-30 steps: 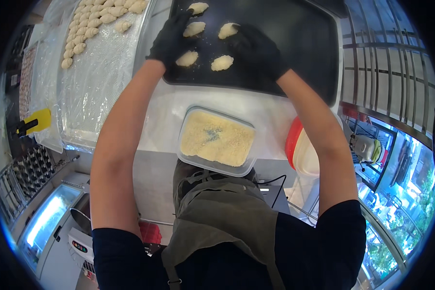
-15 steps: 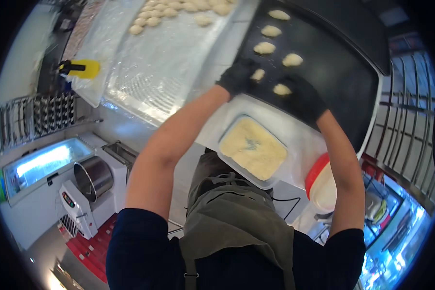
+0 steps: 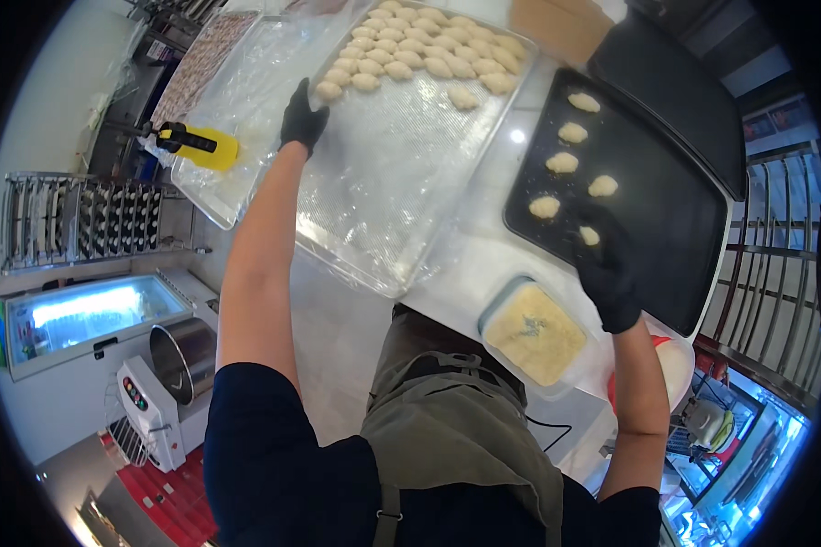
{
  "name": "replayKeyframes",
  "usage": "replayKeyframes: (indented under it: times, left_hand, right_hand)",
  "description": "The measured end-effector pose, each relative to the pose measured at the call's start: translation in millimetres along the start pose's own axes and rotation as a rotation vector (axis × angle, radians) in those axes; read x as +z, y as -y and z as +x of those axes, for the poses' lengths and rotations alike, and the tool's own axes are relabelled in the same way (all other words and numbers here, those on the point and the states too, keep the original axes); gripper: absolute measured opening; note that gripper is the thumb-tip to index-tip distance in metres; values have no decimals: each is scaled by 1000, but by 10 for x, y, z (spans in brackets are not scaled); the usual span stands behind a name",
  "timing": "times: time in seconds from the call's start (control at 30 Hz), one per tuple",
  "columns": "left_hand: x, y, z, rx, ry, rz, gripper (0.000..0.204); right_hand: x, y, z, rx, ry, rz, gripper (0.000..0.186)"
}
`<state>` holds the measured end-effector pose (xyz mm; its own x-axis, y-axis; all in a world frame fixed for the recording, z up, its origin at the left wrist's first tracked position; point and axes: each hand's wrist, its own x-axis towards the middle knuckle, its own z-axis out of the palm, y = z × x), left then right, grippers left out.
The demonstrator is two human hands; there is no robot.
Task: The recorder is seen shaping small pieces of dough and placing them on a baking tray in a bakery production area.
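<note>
My left hand (image 3: 305, 120), in a black glove, is beside the leftmost dough pieces on a plastic-covered tray (image 3: 365, 210); its fingers are spread, with nothing in them. Rows of pale, oval dough pieces (image 3: 412, 46) fill the far part of that tray, and one piece (image 3: 462, 98) lies apart from them. My right hand (image 3: 608, 278), also black-gloved, is over the near side of a black baking tray (image 3: 657, 219). A small dough piece (image 3: 590, 236) shows at its fingers, which are closed around it and hard to make out against the dark tray. Several other pieces (image 3: 562, 162) lie on this tray.
A tub of pale yellow crumbs or powder (image 3: 534, 335) stands at the near table edge, with a red-and-white bowl (image 3: 670, 369) to its right. A yellow spray bottle (image 3: 205, 149) lies left. Another black tray (image 3: 670, 87) sits behind. A mixer (image 3: 160, 401) and metal racks (image 3: 766, 255) flank the table.
My left hand has gone from the black tray to the dough rows on the left, leaving a dough piece on the black tray. My right hand stays at the black tray. The view has shifted.
</note>
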<state>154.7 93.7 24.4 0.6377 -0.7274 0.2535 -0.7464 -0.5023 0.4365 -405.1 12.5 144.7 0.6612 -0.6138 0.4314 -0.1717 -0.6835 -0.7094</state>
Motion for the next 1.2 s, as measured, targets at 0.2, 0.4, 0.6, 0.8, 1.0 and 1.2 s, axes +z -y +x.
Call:
replayKeyframes:
  times: [0.2, 0.4, 0.6, 0.8, 1.0, 1.2]
  left_hand:
    - [174, 200, 455, 152, 270, -24, 72]
    - [137, 108, 344, 443, 97, -53, 33]
    - [85, 369, 308, 133, 117, -427, 36]
    - [-427, 536, -76, -395, 378, -1520, 37]
    - [-221, 695, -568, -579, 534, -2061, 45]
    - [-462, 606, -632, -654, 559, -1975, 54]
  right_hand:
    - [1727, 82, 1144, 316, 93, 197, 62]
    - [3328, -564, 2401, 466, -13, 20, 62]
    - [4074, -242, 2602, 413, -58, -141, 33]
    - [4108, -350, 2582, 334, -334, -313, 27]
    - [4079, -332, 2739, 276, -132, -477, 29]
    - [3798, -336, 2406, 21, -82, -500, 35]
